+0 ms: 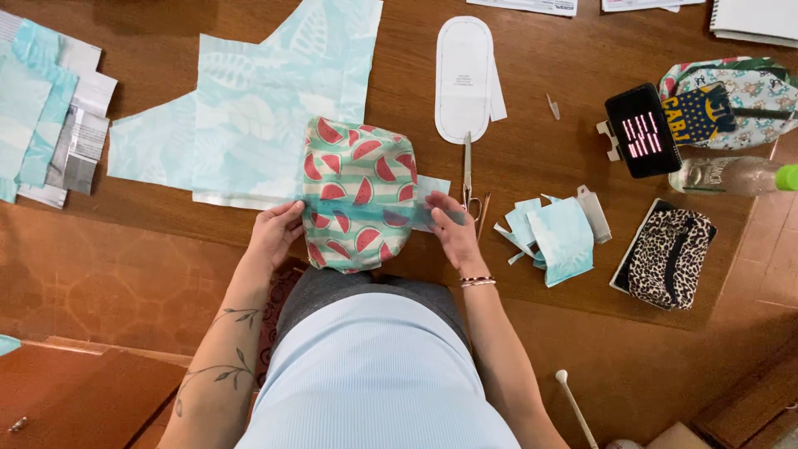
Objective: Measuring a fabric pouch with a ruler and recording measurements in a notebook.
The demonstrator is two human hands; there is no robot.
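At the centre of the frame, on the brown desk (565, 75), lay the watermelon-print fabric piece (359, 193), striped in green and dotted with red slices. My left hand (276, 233) pressed against its left edge, fingers curled onto the cloth, so that grip was closed on the fabric's side. My right hand (453, 233) met the right edge, where a thin pale-blue strip (391, 214) ran across the piece; those fingers pinched the strip's end against the cloth (a light hold, thumb on top). Beneath the watermelon piece, towards the upper left, spread a large pale-blue leaf-print fabric (258, 100). Just right of my right hand lay the scissors (468, 179), points toward the top of the frame, below a white oval paper pattern (464, 79). Further right sat blue fabric scraps (553, 237), then a leopard-print pouch (669, 258). A phone (642, 130) stood at the upper right, a clear bottle (731, 176) beside it.
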